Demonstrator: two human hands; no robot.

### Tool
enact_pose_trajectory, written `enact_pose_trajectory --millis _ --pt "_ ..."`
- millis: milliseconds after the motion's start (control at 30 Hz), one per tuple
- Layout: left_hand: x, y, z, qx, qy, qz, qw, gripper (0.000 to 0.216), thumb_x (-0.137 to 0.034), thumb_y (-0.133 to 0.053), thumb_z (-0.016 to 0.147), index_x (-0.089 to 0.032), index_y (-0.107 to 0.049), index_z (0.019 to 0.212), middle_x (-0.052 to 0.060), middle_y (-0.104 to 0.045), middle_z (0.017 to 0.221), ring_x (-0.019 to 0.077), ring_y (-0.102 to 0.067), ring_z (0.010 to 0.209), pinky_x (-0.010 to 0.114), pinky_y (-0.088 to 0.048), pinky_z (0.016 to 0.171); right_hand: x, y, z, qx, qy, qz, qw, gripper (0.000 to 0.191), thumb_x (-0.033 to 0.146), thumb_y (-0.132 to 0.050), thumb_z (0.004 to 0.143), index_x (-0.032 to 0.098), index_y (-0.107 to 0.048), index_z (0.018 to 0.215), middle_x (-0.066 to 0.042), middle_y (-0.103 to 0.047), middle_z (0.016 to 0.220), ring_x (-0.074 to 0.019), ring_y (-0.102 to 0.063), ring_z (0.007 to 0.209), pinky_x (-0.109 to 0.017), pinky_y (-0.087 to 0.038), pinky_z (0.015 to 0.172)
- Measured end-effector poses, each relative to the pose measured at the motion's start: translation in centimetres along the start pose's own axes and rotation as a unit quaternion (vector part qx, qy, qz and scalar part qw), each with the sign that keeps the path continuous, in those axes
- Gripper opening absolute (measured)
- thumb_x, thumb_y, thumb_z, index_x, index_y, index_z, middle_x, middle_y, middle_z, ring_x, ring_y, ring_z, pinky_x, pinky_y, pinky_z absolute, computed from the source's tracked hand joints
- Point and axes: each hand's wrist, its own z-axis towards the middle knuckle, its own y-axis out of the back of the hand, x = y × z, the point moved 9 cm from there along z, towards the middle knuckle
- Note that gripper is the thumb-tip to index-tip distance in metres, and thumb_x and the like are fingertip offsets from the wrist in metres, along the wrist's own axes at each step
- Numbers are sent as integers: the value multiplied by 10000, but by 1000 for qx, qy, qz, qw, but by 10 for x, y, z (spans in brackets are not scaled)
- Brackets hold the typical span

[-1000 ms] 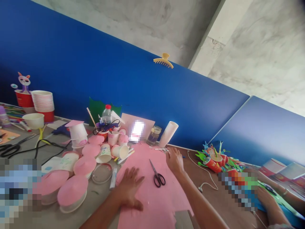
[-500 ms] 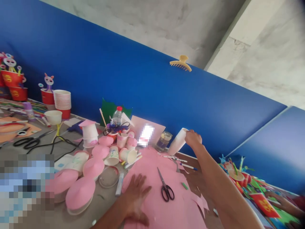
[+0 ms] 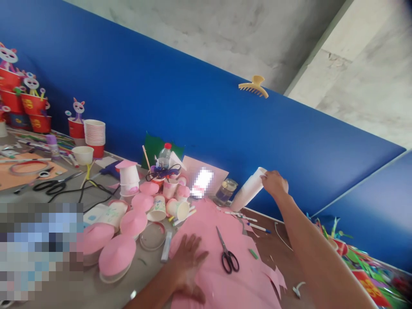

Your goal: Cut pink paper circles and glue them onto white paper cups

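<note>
My left hand (image 3: 189, 268) lies flat with fingers spread on a large pink paper sheet (image 3: 222, 266) spread over the table. Black-handled scissors (image 3: 227, 253) rest on the sheet just right of that hand. My right hand (image 3: 273, 182) reaches far forward, its fingers curled over the top rim of a stack of white paper cups (image 3: 248, 191) that leans against the blue partition (image 3: 193, 103).
Pink-covered cups (image 3: 117, 255) and several small cups (image 3: 161, 206) crowd the left. A glass jar (image 3: 225, 192), a water bottle (image 3: 164, 156), pens (image 3: 238, 213), a glue gun with black cable (image 3: 96, 191), other scissors (image 3: 48, 186), a red cup stack (image 3: 94, 137) and a hair clip (image 3: 254, 86) on the partition.
My right hand rose from the pink sheet to the top of the white cup stack and stays there. My left hand remained flat on the sheet. The view shifted right.
</note>
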Motion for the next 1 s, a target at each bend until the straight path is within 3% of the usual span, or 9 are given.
enact_pose_trajectory --millis 133,200,300,367,467,733,833,933,1000 --pt "0 0 1 -5 -1 -4 1000 1194 -852 -543 495 -235 -219 1465 186 9 1535 449 84 1372 655 78 1048 -5 38 -25 -121 -24 28 992 389 302 -275 946 103 -571 1100 -180 -557 1128 -281 -512 1064 -386 -386 859" --pt "0 -1 2 -5 0 0 1000 1208 -855 -547 483 -232 -219 1465 193 9 1535 450 88 1370 657 80 1046 10 49 -61 -198 44 132 970 303 291 -343 920 123 -595 943 -151 -602 987 -243 -548 952 -333 -407 817" --pt "1 -2 3 -6 -2 14 1000 1198 -862 -529 489 -233 -225 1463 195 -9 1538 452 73 1373 666 67 1042 42 31 -129 -200 153 241 937 211 254 -400 892 164 -585 842 -101 -623 881 -207 -571 845 -298 -414 755" --pt "0 -2 3 -12 -5 23 1000 1170 -861 -508 516 -228 -232 1461 200 -25 1537 451 50 1378 668 52 1044 60 9 -173 -189 197 254 928 169 239 -454 872 176 -595 803 -78 -638 864 -214 -575 847 -317 -399 761" --pt "1 -2 3 -25 -4 34 999 1145 -853 -503 535 -224 -245 1456 209 -42 1534 446 29 1383 658 34 1054 66 -25 -211 -174 170 284 928 150 202 -470 864 172 -612 825 -78 -642 851 -222 -567 842 -336 -402 770" --pt "3 -3 7 -24 10 62 998 1109 -799 -571 544 -255 -246 1454 189 -71 1539 447 26 1383 666 6 1053 86 -71 -210 -116 137 288 941 185 153 -441 834 166 -622 802 -82 -652 838 -223 -577 875 -356 -430 830" --pt "5 -2 6 -17 20 69 997 1075 -790 -561 568 -254 -261 1450 186 -74 1539 446 23 1384 661 -4 1056 101 -83 -213 -87 125 278 948 228 134 -453 805 151 -628 949 -121 -634 1001 -261 -557 1006 -414 -421 882" --pt "1 2 4 -24 9 65 998 1050 -781 -557 586 -253 -272 1447 185 -92 1538 439 6 1388 651 -18 1064 106 -87 -225 -77 90 274 955 453 178 -473 806 96 -480 1251 -226 -438 1307 -342 -422 1212 -490 -415 897" --pt "-2 4 3 -30 7 66 997 1042 -773 -568 587 -251 -285 1443 188 -113 1535 437 -3 1389 645 -28 1068 103 -85 -235 -80 66 288 952 544 213 -467 826 104 -362 1349 -238 -288 1411 -354 -350 1272 -519 -394 930"
